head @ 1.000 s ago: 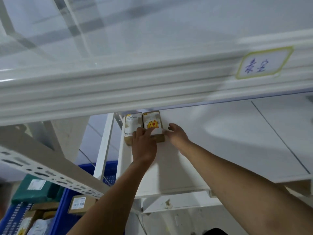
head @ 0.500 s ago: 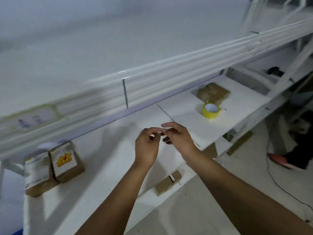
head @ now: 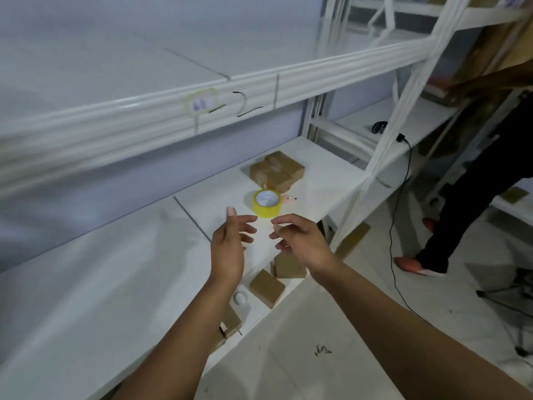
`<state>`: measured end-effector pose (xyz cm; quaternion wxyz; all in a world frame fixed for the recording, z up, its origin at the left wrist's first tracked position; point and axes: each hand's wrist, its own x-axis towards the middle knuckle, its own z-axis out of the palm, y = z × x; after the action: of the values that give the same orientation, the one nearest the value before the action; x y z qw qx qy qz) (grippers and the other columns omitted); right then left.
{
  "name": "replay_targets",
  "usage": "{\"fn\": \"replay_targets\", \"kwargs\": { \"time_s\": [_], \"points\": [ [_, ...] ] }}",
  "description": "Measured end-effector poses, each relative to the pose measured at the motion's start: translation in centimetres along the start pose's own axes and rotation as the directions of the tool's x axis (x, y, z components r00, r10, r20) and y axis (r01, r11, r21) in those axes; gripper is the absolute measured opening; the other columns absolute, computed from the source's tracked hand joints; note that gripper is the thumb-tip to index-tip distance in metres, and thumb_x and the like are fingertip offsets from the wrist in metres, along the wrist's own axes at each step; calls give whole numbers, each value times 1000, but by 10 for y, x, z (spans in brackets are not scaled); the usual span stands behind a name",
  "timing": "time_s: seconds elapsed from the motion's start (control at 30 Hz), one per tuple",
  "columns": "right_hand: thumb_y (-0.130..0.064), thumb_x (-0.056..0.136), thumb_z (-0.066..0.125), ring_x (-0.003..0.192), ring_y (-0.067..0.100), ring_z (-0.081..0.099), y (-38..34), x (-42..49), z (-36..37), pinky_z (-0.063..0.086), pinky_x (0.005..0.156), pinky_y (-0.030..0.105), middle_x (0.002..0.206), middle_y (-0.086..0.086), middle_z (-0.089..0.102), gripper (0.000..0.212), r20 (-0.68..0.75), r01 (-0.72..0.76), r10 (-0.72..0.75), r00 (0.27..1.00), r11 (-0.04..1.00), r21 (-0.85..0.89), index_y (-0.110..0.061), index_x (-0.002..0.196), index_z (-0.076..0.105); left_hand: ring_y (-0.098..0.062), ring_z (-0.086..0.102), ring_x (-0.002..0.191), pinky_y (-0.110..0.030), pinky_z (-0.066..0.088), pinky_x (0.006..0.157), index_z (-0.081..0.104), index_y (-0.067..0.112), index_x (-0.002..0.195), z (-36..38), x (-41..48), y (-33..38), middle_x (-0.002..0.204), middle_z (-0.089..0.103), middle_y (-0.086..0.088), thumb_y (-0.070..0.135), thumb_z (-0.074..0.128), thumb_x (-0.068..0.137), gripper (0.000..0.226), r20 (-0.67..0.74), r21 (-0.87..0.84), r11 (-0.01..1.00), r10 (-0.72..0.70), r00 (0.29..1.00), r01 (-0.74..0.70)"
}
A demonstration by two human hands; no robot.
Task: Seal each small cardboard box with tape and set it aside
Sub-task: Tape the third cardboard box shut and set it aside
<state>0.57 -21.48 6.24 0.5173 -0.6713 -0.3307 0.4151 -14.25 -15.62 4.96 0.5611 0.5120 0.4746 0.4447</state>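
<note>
A yellow tape roll (head: 267,203) lies flat on the white shelf (head: 121,272), just beyond my fingertips. Behind it sits a cluster of small brown cardboard boxes (head: 277,170). My left hand (head: 230,246) and my right hand (head: 300,241) hover side by side over the shelf, fingers spread, nothing in either. Under my hands, at the shelf's front edge, lie more small brown boxes (head: 266,287) and another box (head: 288,265). A box (head: 229,323) is partly hidden by my left forearm.
An upper shelf beam (head: 202,108) with a label runs across above the work shelf. A white upright post (head: 375,157) stands to the right. A person in dark trousers (head: 473,197) stands at the right, with a black cable (head: 401,226) trailing to the floor.
My view swung right, away from the two printed boxes set at the shelf's left. My hands left those boxes, came together, and are now apart and open near the tape roll.
</note>
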Motion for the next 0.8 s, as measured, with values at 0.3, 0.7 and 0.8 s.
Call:
{"fn": "replay_targets", "kwargs": {
  "time_s": [0.3, 0.7, 0.8],
  "points": [
    [-12, 100, 65, 67, 16, 66, 11, 67, -75, 55, 76, 30, 88, 8, 77, 14, 20, -41, 41, 999, 999, 2, -10, 110, 75, -15, 63, 75, -32, 48, 74, 81, 24, 93, 64, 40, -32, 83, 75, 2, 47, 42, 110, 48, -71, 87, 995, -37, 997, 43],
    [-10, 98, 65, 97, 21, 60, 12, 196, -100, 50, 83, 36, 111, 3, 67, 27, 252, -174, 220, 942, 966, -192, -25, 120, 63, -21, 69, 103, -27, 49, 86, 70, 24, 122, 131, 195, -51, 105, 76, 2, 19, 71, 92, 30, -156, 390, 919, -2, 988, 64],
    [-21, 97, 72, 116, 21, 58, 2, 234, -103, 46, 93, 33, 136, 2, 57, 53, 227, -153, 232, 946, 936, -318, -20, 145, 51, -28, 62, 122, -36, 47, 101, 70, 22, 130, 143, 231, -48, 120, 75, -3, 31, 68, 95, 36, -218, 596, 788, -23, 976, 152]
  ]
}}
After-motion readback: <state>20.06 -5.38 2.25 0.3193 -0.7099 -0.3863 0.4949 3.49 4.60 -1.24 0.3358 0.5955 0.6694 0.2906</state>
